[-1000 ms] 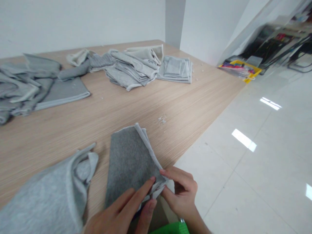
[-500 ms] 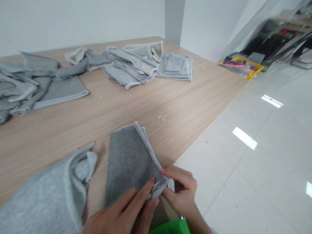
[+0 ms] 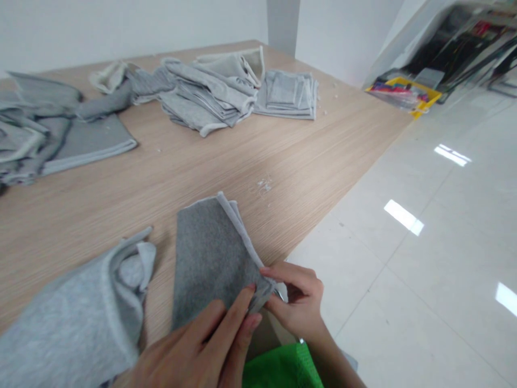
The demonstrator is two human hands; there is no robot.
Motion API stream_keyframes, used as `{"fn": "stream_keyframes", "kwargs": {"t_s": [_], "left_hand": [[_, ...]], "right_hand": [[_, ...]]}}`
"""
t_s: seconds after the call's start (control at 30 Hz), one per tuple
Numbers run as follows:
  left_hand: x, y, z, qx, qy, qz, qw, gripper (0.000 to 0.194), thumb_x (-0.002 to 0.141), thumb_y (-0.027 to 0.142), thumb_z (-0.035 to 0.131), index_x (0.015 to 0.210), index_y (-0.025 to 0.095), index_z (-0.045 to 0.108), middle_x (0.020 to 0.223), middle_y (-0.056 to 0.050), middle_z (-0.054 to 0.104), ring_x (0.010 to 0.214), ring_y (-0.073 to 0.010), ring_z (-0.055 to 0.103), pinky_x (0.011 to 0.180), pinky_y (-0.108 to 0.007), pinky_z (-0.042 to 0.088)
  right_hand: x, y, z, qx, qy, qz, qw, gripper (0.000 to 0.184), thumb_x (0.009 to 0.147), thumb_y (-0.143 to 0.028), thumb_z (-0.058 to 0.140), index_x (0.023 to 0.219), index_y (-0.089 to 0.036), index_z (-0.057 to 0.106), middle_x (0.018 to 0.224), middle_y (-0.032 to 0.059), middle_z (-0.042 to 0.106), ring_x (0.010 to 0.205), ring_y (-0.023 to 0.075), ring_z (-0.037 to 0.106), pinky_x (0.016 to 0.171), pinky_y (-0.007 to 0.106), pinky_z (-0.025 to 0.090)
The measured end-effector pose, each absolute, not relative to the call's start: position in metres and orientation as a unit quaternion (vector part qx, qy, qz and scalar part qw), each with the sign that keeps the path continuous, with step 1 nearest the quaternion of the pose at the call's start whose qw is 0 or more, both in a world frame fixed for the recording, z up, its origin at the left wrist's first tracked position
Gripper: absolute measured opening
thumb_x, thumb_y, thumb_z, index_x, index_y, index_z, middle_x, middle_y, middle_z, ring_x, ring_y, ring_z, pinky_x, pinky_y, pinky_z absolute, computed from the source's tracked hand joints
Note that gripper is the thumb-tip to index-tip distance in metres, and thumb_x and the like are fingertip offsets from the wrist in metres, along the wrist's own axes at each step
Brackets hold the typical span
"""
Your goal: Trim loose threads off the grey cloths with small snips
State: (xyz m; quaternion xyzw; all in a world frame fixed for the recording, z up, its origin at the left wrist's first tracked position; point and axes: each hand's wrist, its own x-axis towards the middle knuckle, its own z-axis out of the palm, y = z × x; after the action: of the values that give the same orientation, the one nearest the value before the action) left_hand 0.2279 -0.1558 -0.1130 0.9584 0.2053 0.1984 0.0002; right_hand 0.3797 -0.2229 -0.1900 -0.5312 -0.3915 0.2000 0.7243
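A dark grey piece of felt cloth [image 3: 210, 253] with a pale rolled edge lies at the table's near edge, its lower right corner lifted. My left hand [image 3: 205, 334] pinches that corner between thumb and index finger. Just to its right, my right hand [image 3: 297, 296] grips the same corner by the pale edge, thumb below and index finger on top. A small shiny metal thing [image 3: 281, 291] shows by my right hand; its kind is hidden by the fingers. Left of the cloth lies a larger light grey felt piece [image 3: 72, 318], folded over with a curled edge.
Crumpled grey cloths [image 3: 36, 129] lie at the far left of the wooden table [image 3: 194, 167]. A stack of grey cloths [image 3: 210, 97] and a flat folded pile [image 3: 286, 94] are at the back. White thread scraps [image 3: 264, 185] lie mid-table. A yellow crate [image 3: 428, 105] stands on the floor.
The pale inner fold seen earlier between my fingers at the corner is now turned under, showing grey. Both hands keep their hold. The whole view has shifted slightly.
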Motion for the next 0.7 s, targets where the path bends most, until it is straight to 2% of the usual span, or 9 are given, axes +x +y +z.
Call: {"fn": "stream_keyframes", "kwargs": {"t_s": [0.1,0.27,0.4,0.7], "left_hand": [[0.228,-0.157,-0.112,0.961,0.205,0.185,-0.025,0.031,0.095,0.035,0.051,0.122,0.023,0.061,0.077,0.001,0.069,0.047,-0.0126,0.055,0.047,-0.03,0.038],[0.228,-0.161,-0.109,0.965,0.206,0.157,-0.036,0.034,0.094,0.036,0.053,0.125,0.023,0.059,0.073,0.001,0.066,0.049,-0.0153,0.054,0.049,-0.032,0.034],[0.227,-0.163,-0.109,0.965,0.221,0.139,-0.036,0.035,0.094,0.037,0.051,0.126,0.024,0.058,0.071,0.002,0.063,0.05,-0.0169,0.054,0.049,-0.034,0.032],[0.229,-0.16,-0.109,0.967,0.206,0.144,-0.049,0.032,0.095,0.036,0.049,0.122,0.022,0.061,0.07,0.002,0.064,0.048,-0.0151,0.053,0.05,-0.033,0.032]], "right_hand": [[0.382,-0.224,-0.188,-0.538,-0.383,0.227,0.716,0.028,0.073,-0.013,0.074,0.097,-0.027,0.078,0.074,0.0028,0.075,0.062,0.0156,0.067,0.057,0.027,0.053],[0.386,-0.224,-0.182,-0.526,-0.37,0.264,0.719,0.032,0.071,-0.009,0.074,0.097,-0.027,0.078,0.078,0.0018,0.076,0.063,0.0144,0.068,0.058,0.025,0.053],[0.387,-0.225,-0.179,-0.537,-0.373,0.267,0.708,0.026,0.073,-0.014,0.074,0.095,-0.026,0.078,0.078,0.0022,0.076,0.064,0.0149,0.069,0.059,0.025,0.054],[0.387,-0.225,-0.178,-0.534,-0.373,0.266,0.711,0.027,0.073,-0.013,0.075,0.096,-0.025,0.078,0.078,0.0024,0.076,0.065,0.0142,0.068,0.06,0.024,0.054]]}}
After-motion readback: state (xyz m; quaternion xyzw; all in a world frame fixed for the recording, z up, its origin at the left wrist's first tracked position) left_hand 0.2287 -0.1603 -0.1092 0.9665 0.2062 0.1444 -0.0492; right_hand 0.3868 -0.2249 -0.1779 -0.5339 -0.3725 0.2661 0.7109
